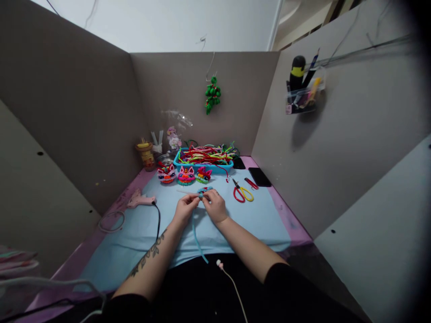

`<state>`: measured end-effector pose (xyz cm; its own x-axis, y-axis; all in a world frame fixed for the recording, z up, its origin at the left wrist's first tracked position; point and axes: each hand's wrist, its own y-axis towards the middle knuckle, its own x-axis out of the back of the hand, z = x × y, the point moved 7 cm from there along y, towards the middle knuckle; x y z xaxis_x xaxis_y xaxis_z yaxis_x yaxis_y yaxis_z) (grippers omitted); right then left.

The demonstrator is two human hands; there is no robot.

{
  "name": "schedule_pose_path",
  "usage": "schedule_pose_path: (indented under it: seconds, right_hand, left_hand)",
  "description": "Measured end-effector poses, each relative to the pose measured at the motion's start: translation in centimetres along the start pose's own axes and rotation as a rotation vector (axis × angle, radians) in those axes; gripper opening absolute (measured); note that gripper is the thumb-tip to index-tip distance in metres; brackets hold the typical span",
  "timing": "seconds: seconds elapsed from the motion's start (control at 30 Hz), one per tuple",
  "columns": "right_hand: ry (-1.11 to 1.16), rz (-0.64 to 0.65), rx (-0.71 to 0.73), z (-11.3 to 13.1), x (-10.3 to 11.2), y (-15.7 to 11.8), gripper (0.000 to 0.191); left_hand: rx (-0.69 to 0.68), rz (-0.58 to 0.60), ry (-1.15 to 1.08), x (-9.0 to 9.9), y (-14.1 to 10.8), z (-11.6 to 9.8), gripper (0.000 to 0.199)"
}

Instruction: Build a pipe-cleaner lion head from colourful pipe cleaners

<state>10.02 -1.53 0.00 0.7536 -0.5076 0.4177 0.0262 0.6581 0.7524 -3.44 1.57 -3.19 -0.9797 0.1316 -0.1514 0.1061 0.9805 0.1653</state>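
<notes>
Above the middle of the cloth, my left hand [186,209] and my right hand [215,206] meet with fingertips pinched together. Between them is a small blue and red piece of pipe-cleaner work [205,190], partly covered by the fingers. A light-blue pipe cleaner [198,240] hangs from the pinch toward my lap. Past the left fingers sticks out a thin pale rod [186,192]; its kind is unclear. Just beyond the hands sit three fuzzy animal heads: a red and white one [166,174], a pink one [186,176] and a multicoloured one [203,175].
A blue tray [218,169] of pipe cleaners stands at the back. To the right lie scissors [239,196], a small red tool [251,183] and a phone [259,176]. A pink glue gun [141,199] with a black cord rests left. Grey partitions [182,89] enclose the table.
</notes>
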Motion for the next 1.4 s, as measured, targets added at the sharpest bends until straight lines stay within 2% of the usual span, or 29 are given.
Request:
schedule_pose_path:
  seconds: [0.53,0.7,0.93,1.07,1.23,1.4]
  right_hand:
    - [-0.007,0.055,0.010,0.3,-0.5,-0.1,0.009]
    - [0.022,0.095,0.050,0.9,-0.4,-0.1,0.012]
    - [0.003,0.111,0.073,1.1,-0.6,-0.1,0.016]
    - [0.025,0.113,0.051,0.7,-0.7,-0.1,0.015]
    - [0.041,0.084,0.003,0.3,-0.4,0.1,0.016]
    - [0.033,0.044,-0.044,0.1,0.1,0.2,0.019]
  left_hand:
    - [-0.083,-0.075,0.182,0.5,0.0,-0.6,0.041]
    - [-0.113,-0.093,0.198,0.7,0.0,-0.4,0.036]
    - [-0.177,-0.033,0.185,0.4,0.2,-0.2,0.026]
    - [-0.153,-0.007,0.160,0.2,0.2,-0.2,0.029]
    - [-0.090,0.003,0.125,-0.2,0.1,-0.5,0.044]
    - [-0.071,-0.005,0.141,-0.1,0.0,-0.6,0.038]
